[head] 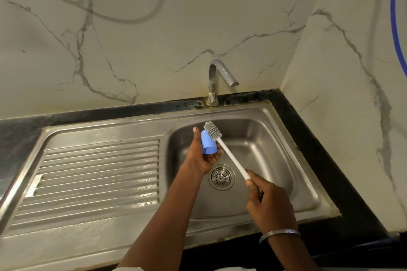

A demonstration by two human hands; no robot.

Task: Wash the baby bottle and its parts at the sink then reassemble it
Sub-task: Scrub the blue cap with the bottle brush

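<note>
Hands are seen over the steel sink (286, 143) from the head camera. A blue bottle cap (208, 145) is gripped in the curled left hand (201, 157) above the drain (221, 176). A white-handled brush (230, 155) is clasped at its end by the right hand (267, 202), its bristles laid against the cap.

Single head-worn view: looks forward and down, close over the sink (271, 152), facing the marble corner wall (154, 39).

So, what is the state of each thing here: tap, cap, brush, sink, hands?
Left hand: grips the blue cap.
Right hand: grips the brush by its handle.
Blue cap: open end toward the camera.
Brush: head against the cap's outside.
Tap: no water running.
Sink: no standing water seen.
</note>
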